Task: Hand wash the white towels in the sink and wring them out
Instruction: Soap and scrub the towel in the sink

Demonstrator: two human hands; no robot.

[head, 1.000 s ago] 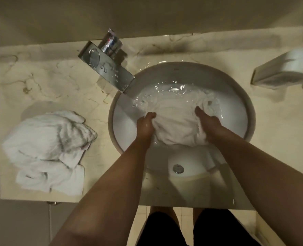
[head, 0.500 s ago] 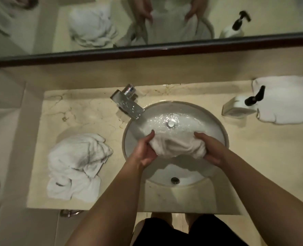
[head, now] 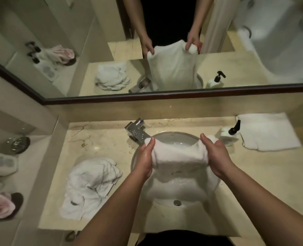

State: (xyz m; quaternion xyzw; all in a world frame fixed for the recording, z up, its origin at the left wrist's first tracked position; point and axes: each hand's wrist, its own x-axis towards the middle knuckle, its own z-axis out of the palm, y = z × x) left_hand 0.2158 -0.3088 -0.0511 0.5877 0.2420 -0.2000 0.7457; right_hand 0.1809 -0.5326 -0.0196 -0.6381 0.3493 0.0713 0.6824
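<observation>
A wet white towel (head: 178, 155) hangs above the round white sink (head: 166, 134), stretched between both hands. My left hand (head: 145, 158) grips its left top corner and my right hand (head: 215, 155) grips its right top corner. The towel's lower part drapes down into the basin and hides most of it. A crumpled white towel (head: 92, 185) lies on the counter left of the sink. Another white towel (head: 269, 134) lies flat at the counter's back right.
A chrome faucet (head: 136, 131) stands at the sink's back left. A white pump bottle (head: 229, 134) sits right of the sink. The overflow hole (head: 176, 202) shows at the basin's near wall. A mirror (head: 165, 50) spans the wall behind the marble counter (head: 101, 144).
The towel has been lifted out of the water and spread wide above the basin. My head has pulled back, so the mirror and the whole counter came into view.
</observation>
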